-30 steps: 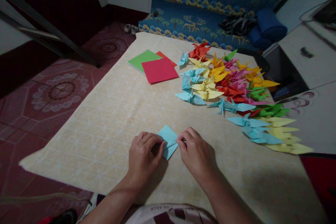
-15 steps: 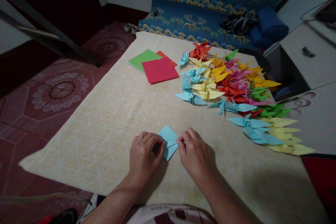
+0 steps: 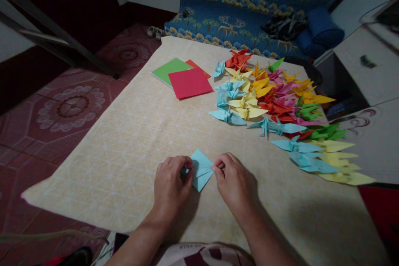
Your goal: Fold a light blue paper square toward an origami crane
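Note:
A small light-blue folded paper [image 3: 201, 168] lies on the beige mat [image 3: 131, 141] near its front edge. My left hand [image 3: 171, 189] pinches the paper's left side with curled fingers. My right hand [image 3: 235, 185] pinches its right corner between thumb and forefinger. Both hands rest low on the mat, with the paper between them.
A big heap of folded paper cranes [image 3: 274, 104] in blue, yellow, red, pink and green spreads over the mat's right half. A stack of flat paper sheets [image 3: 183, 77], red over green, lies at the back. White furniture [image 3: 364, 62] stands to the right, patterned floor tiles [image 3: 62, 108] to the left.
My left fingers have curled tighter onto the paper's left edge, and the paper has shifted slightly. The cranes and sheets have not moved.

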### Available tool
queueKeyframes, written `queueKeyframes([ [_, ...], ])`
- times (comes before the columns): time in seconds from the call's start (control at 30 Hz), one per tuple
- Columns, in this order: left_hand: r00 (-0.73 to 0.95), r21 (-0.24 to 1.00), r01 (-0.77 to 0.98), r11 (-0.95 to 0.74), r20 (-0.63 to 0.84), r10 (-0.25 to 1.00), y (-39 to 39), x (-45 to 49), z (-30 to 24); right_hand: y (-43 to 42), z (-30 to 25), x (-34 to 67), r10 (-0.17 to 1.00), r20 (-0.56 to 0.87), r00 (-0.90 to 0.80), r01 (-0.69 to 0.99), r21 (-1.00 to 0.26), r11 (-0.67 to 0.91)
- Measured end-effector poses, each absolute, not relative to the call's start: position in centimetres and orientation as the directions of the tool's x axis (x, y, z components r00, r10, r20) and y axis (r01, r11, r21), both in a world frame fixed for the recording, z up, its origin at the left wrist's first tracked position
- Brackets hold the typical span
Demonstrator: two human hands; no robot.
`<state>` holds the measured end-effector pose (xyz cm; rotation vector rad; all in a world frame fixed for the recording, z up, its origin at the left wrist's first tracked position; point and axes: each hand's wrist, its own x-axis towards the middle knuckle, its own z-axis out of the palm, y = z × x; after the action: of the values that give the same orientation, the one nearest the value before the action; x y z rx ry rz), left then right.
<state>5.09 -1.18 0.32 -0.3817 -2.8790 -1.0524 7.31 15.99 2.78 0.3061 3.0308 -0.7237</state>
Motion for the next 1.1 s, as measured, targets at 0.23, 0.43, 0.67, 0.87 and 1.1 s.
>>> queueKeyframes([
  [0.23,-0.970,0.655,0.237,0.717,0.116,0.215,-1.5,5.0,0.0,16.2,3.1,6.9,0.187,-0.120,-0.975,0.222,-0.496,0.840],
  [0.43,-0.970,0.676,0.236,0.698,0.123,0.209,-1.4,5.0,-0.1,15.8,3.9,6.4,0.163,-0.162,-0.973,0.215,-0.386,0.897],
  [0.67,-0.971,0.715,0.231,0.660,0.131,0.199,-1.7,5.0,-0.3,15.1,3.5,7.5,0.114,-0.075,-0.991,0.131,-0.289,0.948],
  [0.87,-0.970,0.741,0.239,0.628,0.153,0.190,-1.8,4.9,-0.5,15.7,2.7,8.0,0.145,-0.037,-0.989,0.144,-0.499,0.855],
  [1.1,-0.961,0.777,0.263,0.572,0.159,0.226,-2.2,4.6,-0.5,16.7,4.5,7.5,0.061,-0.236,-0.970,0.200,-0.631,0.749],
])
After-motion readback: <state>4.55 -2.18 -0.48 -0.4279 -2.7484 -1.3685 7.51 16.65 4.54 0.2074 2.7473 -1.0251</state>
